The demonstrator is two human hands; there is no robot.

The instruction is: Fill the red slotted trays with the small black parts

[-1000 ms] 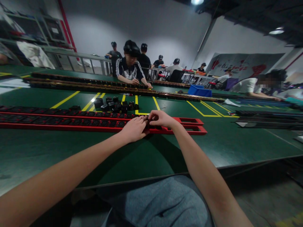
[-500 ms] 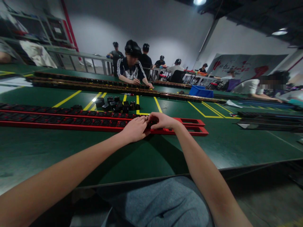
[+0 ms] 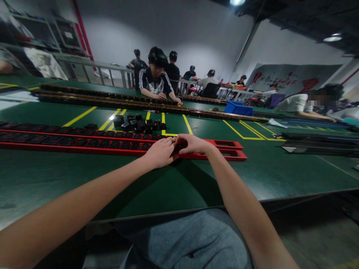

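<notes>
Fingers [image 3: 168, 142] on red frame [image 3: 123, 152], long, two-rowed (black parts [image 3: 115, 144] inside)

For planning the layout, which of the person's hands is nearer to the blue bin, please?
Right. The right hand is at the red frame, on the near side of the blue bin and left of it; the left hand is farther left along the frame.

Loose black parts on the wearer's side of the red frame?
No, the loose black parts lie beyond the red frame, on the green table.
</notes>
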